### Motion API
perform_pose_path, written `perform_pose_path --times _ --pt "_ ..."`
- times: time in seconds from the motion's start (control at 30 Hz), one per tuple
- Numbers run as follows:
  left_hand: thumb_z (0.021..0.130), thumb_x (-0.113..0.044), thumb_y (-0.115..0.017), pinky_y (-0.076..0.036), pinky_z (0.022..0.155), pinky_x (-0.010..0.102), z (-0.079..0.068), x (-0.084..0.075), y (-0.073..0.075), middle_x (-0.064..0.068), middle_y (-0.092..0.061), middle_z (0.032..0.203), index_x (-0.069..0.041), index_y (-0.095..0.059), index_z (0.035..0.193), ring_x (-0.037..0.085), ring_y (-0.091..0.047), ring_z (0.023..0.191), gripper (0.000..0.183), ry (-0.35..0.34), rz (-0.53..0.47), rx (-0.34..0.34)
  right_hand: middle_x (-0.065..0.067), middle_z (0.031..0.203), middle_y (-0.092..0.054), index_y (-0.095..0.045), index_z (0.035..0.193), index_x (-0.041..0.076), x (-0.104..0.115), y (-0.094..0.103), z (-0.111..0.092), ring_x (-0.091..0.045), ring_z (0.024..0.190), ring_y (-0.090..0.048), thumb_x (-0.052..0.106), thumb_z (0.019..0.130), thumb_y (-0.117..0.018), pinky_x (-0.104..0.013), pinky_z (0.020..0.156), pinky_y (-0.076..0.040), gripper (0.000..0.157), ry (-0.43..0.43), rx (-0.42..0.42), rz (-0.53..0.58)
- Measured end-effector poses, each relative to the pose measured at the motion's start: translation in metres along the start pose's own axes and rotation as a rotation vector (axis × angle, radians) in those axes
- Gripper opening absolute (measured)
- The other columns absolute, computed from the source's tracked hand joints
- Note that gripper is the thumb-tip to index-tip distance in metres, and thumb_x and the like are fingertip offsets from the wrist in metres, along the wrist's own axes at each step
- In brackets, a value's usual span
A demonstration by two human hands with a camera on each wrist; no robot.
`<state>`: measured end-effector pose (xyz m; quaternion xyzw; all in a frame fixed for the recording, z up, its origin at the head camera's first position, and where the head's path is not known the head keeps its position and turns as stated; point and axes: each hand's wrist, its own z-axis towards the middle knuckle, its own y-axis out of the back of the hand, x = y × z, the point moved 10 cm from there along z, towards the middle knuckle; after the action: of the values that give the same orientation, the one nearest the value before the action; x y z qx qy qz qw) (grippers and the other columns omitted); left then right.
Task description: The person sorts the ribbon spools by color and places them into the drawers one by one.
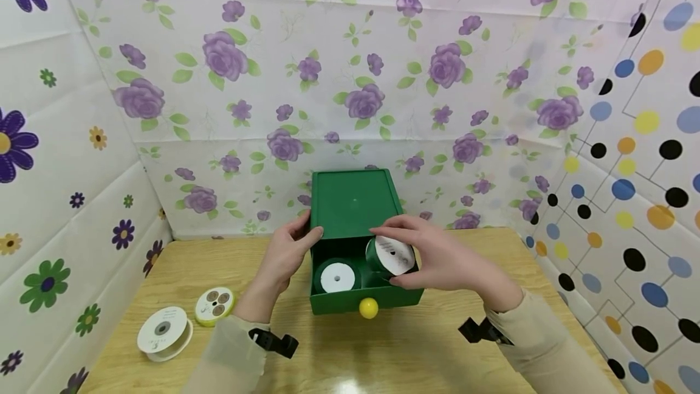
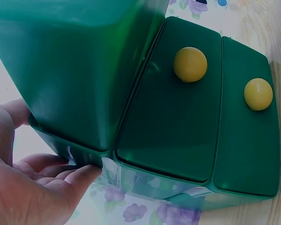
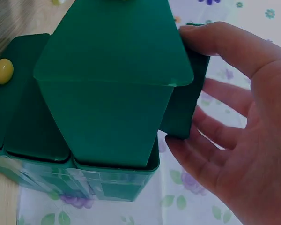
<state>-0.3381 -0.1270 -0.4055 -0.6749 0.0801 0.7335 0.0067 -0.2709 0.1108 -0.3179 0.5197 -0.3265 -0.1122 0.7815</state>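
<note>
A green drawer cabinet stands at the back of the table, its top drawer pulled out by a yellow knob. Inside the drawer, on the left, lies a ribbon spool with a white face. My right hand grips a second spool, of dark green ribbon, tilted over the drawer's right side. In the right wrist view its green ribbon shows between thumb and fingers. My left hand holds the cabinet's left side, thumb near the top front corner.
Left on the wooden table are a white spool and a smaller yellow-edged spool. Two lower drawers with yellow knobs are closed in the left wrist view. Patterned cloth walls enclose the back and sides.
</note>
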Motion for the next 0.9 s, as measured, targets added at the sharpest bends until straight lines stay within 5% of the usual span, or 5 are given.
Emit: perform_pose_path --times 0.43,0.67,0.9 --pt "0.108 -0.023 -0.067 -0.035 0.123 0.048 -0.001 -0.002 0.000 0.018 -0.036 0.169 -0.001 -0.030 0.167 0.033 -0.037 0.154 0.073 -0.005 0.010 -0.001 -0.002 0.155 -0.052 -0.056 0.159 0.023 0.004 -0.017 0.018 -0.020 0.129 -0.058 0.012 0.088 -0.088 -0.037 0.090 -0.055 0.078 0.099 0.189 -0.087" --pt "0.108 -0.025 -0.067 -0.036 0.123 0.047 -0.002 -0.001 0.000 0.016 -0.036 0.169 -0.003 -0.030 0.167 0.031 -0.038 0.154 0.074 0.001 0.006 -0.001 -0.004 0.160 -0.052 -0.056 0.158 0.018 0.005 -0.029 0.022 -0.022 0.130 -0.062 0.004 0.089 -0.082 -0.029 0.082 -0.052 0.074 0.082 0.334 -0.093" --pt "0.108 -0.023 -0.067 -0.035 0.123 0.047 -0.001 -0.001 0.000 0.017 -0.036 0.169 -0.001 -0.030 0.167 0.032 -0.038 0.154 0.073 -0.008 -0.006 -0.001 -0.003 0.152 -0.059 -0.062 0.153 0.017 0.001 -0.039 0.024 -0.025 0.127 -0.064 0.005 0.091 -0.084 -0.032 0.091 -0.058 0.068 0.046 0.390 -0.190"
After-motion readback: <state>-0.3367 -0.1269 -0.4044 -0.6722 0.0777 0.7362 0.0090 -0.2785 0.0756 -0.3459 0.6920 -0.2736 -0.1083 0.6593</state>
